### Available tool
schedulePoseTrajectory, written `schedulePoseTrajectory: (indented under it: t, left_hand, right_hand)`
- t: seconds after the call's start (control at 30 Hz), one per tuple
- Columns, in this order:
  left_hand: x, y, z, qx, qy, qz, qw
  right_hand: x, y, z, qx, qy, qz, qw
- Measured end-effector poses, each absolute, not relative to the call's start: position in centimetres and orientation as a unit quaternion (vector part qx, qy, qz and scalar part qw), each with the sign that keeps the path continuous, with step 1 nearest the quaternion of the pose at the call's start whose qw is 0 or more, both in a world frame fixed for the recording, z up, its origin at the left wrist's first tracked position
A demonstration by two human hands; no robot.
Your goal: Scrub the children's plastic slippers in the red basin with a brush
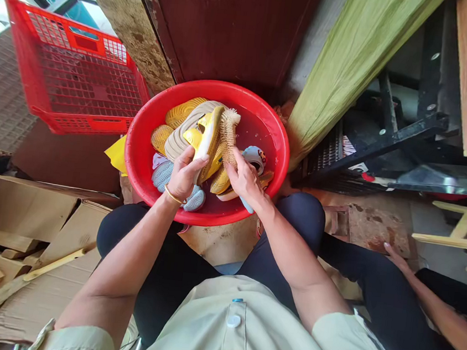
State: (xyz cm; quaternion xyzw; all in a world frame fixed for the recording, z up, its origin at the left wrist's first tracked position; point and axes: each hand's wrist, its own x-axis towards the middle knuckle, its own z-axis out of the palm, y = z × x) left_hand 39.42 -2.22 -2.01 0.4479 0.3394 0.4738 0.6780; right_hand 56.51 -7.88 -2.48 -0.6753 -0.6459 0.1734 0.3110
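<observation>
A red plastic tub (138, 173) in front of my knees holds water and several shoes. My left hand (185, 176) is closed around a yellow-and-white shoe (208, 142), tilted up on its edge. In my right hand (245, 177) is a scrubbing brush (229, 127) with pale bristles, held right against the shoe's sole side. A light blue end, perhaps its handle, shows below that hand. Beneath the shoe lie a large beige-soled shoe (173, 145), yellow-soled shoes (184, 111) and light blue-soled shoes (162, 176). A pale shoe (255, 155) rests at the tub's right.
Left of the tub stands a red plastic crate (89, 79). Cardboard (17, 208) and wooden pieces lie at lower left. Behind the tub is a dark red panel (228, 24); a green cloth (358, 60) hangs at right. Another person's hand (395, 258) is at the right.
</observation>
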Motion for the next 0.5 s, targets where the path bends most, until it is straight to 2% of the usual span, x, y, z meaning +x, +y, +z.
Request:
schedulePoseTrajectory:
  t: [0.5]
  left_hand:
    - [39.5,-2.5,-3.1,0.461,0.380,0.475,0.646]
  right_hand:
    - [55.4,-8.2,-3.0,-0.680,-0.651,0.168,0.292]
